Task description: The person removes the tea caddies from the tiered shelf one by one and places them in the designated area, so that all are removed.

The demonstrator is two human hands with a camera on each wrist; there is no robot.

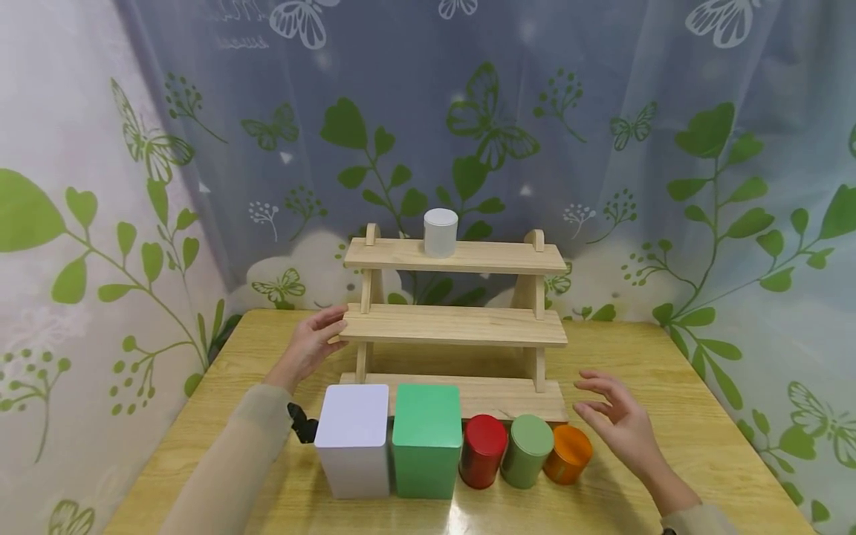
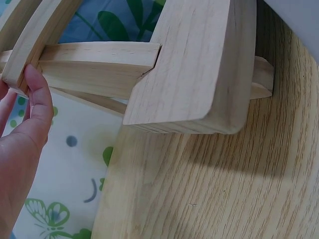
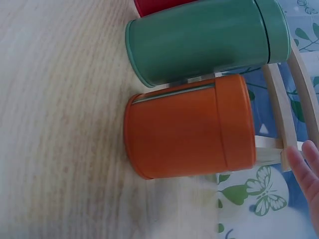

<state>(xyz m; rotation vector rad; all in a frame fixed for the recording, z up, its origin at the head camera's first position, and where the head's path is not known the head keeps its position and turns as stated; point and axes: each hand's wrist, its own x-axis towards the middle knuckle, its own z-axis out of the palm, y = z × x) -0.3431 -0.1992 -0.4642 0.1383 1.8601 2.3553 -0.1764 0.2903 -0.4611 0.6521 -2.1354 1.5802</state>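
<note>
A three-tier wooden display shelf (image 1: 455, 323) stands on the table. My left hand (image 1: 313, 343) holds the left end of its middle tier; in the left wrist view the fingertips (image 2: 37, 82) meet the board's end. My right hand (image 1: 622, 423) is held off the rack's lower right, fingers apart and holding nothing. It is nearest an orange canister (image 1: 568, 455). In front of the rack stand a white box (image 1: 354, 446), a green box (image 1: 428, 446), a red canister (image 1: 483, 452) and a light green canister (image 1: 527, 452). A white canister (image 1: 441, 234) sits on the top tier.
The wood-grain table (image 1: 622, 345) carries everything. Behind and beside it hang curtains (image 1: 401, 74) printed with leaves and butterflies. A black object (image 1: 304, 425), partly hidden, shows by the left wrist next to the white box.
</note>
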